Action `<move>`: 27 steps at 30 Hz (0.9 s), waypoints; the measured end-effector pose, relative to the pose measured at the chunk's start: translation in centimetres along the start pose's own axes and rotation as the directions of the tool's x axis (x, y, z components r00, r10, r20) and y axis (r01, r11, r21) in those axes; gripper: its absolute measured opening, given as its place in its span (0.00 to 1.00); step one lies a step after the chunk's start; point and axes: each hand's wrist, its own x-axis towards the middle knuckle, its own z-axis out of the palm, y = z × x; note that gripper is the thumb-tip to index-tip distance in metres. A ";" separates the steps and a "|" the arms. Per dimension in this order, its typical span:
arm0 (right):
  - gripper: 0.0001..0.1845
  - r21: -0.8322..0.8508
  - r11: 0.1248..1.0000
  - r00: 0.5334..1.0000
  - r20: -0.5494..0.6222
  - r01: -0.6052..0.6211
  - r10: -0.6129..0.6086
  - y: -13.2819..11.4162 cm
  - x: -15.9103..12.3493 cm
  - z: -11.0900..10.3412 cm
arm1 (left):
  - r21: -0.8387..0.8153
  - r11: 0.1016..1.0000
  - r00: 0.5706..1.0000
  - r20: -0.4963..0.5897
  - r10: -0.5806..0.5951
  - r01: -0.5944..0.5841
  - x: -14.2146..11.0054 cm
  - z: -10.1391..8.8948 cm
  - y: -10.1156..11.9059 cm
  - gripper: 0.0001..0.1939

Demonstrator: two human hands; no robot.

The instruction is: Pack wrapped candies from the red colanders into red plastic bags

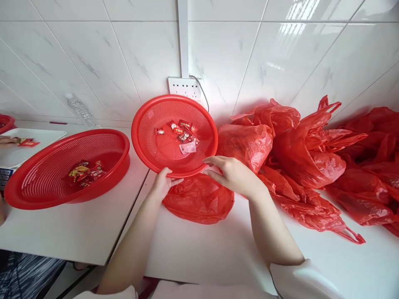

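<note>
A round red plastic basket (146, 137) is tilted toward me against the wall side. Several small wrapped snacks (183, 129) and a pinkish packet (188, 147) lie inside it. My left hand (162, 182) is closed on its near rim, thumb and fingers around the edge. At the near right rim, my right hand (232, 173) has its fingers over the edge and its thumb lower, with the rim between them. Below the basket lies a red plastic bag (201, 203) with its mouth spread, partly covered by the basket.
To the left stands another red basket (121, 166) with wrapped snacks (85, 173). Behind it are a white tray (50, 135) and a clear bottle (81, 110). Filled red bags (307, 153) crowd the right side. A power strip (183, 87) is on the wall. Another person's hand (9, 141) shows far left.
</note>
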 end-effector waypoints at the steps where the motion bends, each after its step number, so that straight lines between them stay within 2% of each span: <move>1: 0.17 0.011 1.000 1.000 0.006 0.000 0.000 0.2 -0.1 -0.1 | 0.004 1.000 1.000 -0.005 0.018 -0.018 -0.2 0.3 -0.5 0.06; 5: 0.16 -0.018 0.999 1.000 -0.007 -0.029 0.029 1.8 0.4 0.7 | 0.015 0.996 0.996 0.028 0.088 -0.088 -1.2 0.8 -1.6 0.08; 9: 0.16 -0.104 0.993 0.998 -0.047 -0.050 0.046 3.4 1.9 2.9 | 0.012 0.996 0.991 0.093 0.091 -0.093 -2.4 1.1 -1.9 0.15; 11: 0.16 -0.144 0.989 1.000 -0.024 -0.022 0.019 3.9 2.6 4.3 | 0.039 0.996 0.990 0.124 0.072 -0.077 -2.8 1.3 -2.2 0.17; 13: 0.15 -0.156 0.988 0.999 0.046 0.001 0.006 4.0 3.0 5.4 | 0.072 0.996 0.989 0.143 0.049 -0.060 -3.1 1.5 -2.5 0.17; 17: 0.22 -0.104 0.994 0.982 0.188 0.027 -0.007 3.8 2.9 6.7 | 0.046 0.999 0.988 0.153 0.006 -0.013 -3.0 1.7 -2.9 0.16; 19: 0.23 -0.048 0.998 0.980 0.194 0.045 -0.035 3.8 2.9 7.0 | 0.004 1.000 0.989 0.148 -0.003 0.003 -2.8 1.6 -2.8 0.16; 21: 0.19 0.099 0.995 0.988 0.151 0.015 -0.030 3.8 3.1 7.1 | -0.036 0.999 0.989 0.147 -0.006 0.012 -2.7 1.4 -2.6 0.15; 23: 0.18 0.375 0.923 0.995 0.077 -0.082 0.058 4.0 3.3 7.1 | -0.063 0.998 0.989 0.151 -0.011 0.020 -2.6 1.2 -2.4 0.13; 25: 0.21 0.681 0.715 0.985 0.061 -0.160 0.162 4.2 3.6 7.1 | -0.077 0.997 0.988 0.154 -0.010 0.022 -2.6 1.0 -2.2 0.12; 27: 0.21 0.858 0.480 0.976 0.099 -0.181 0.192 4.4 3.8 6.9 | -0.078 0.997 0.988 0.156 -0.002 0.014 -2.5 0.9 -2.1 0.12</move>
